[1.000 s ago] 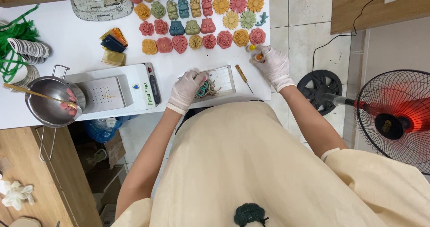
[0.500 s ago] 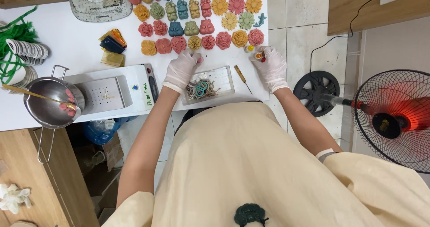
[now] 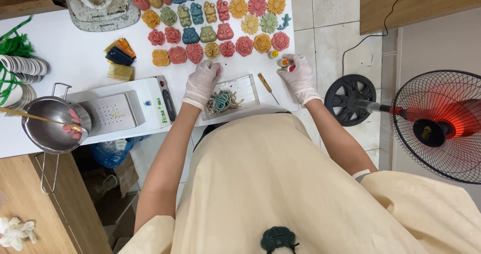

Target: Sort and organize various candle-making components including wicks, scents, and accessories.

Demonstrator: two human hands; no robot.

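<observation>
Both my hands wear white gloves. My left hand [image 3: 201,82] rests, fingers curled, on the white table [image 3: 75,63] at the left end of a clear tray [image 3: 245,86] of coloured scraps, a small pink bit at its fingertips. My right hand [image 3: 299,76] is at the table's right edge, fingers over small bottles [image 3: 283,63] with orange and red caps. A thin wooden-handled tool [image 3: 267,86] lies between the tray and my right hand. Rows of coloured moulded shapes [image 3: 215,28], flowers and bears, lie just beyond both hands.
A white heating device [image 3: 120,111] sits left of the tray, with a steel pot [image 3: 50,131] holding pink pieces and a stick. Foil squares [image 3: 119,58], stacked discs [image 3: 22,68] and green cord lie farther left. A running fan [image 3: 441,126] stands on the floor, right.
My left hand lifted off the scrap tray and moved up to its left end. My right hand stayed by the small bottles. The view has shifted closer.
</observation>
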